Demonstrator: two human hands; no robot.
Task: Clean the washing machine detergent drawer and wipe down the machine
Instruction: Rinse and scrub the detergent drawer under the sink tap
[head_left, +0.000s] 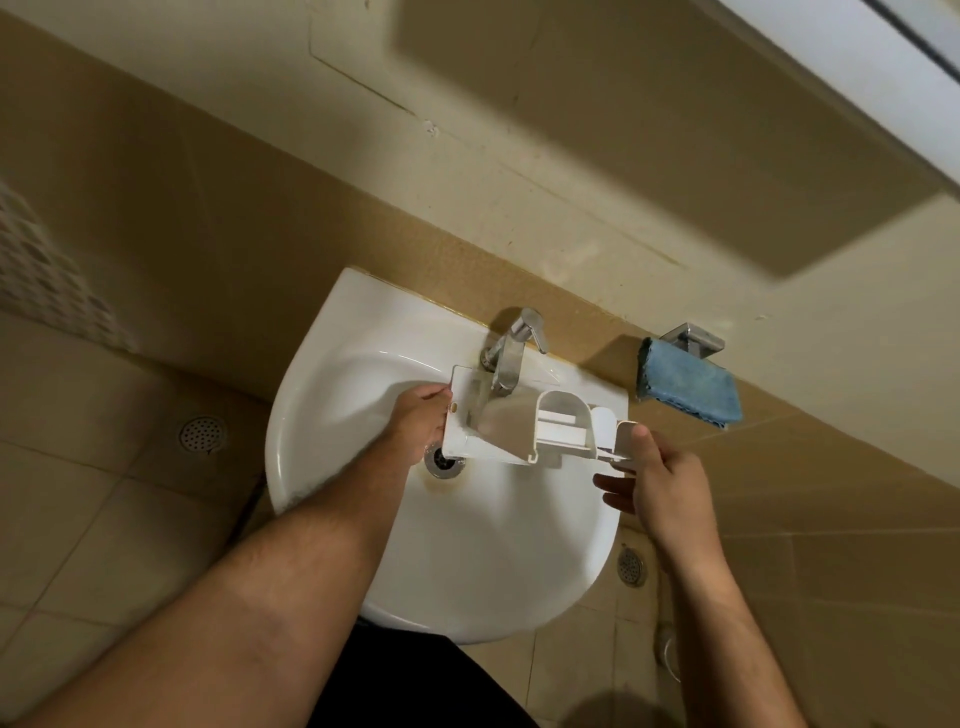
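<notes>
Holding a white detergent drawer (524, 428) level over a white sink (493, 545) at the centre of the frame, under a chrome tap (511, 353). Gripped at its front-panel end, centre left, by the left hand (418, 426), fingers curled around the panel edge. Pinched at the other end, right of centre, by the right hand (660, 486), thumb on top, fingers spread beneath. Compartments facing up, a small inner insert visible mid-drawer. Just below the left hand, a metal drain (442, 462) in the basin. Right of the sink, a blue cloth (688, 384) draped over a metal wall holder (693, 338). Lower down, beige floor tiles with a round floor drain (202, 434) at left and another floor grate (631, 566) at right.
</notes>
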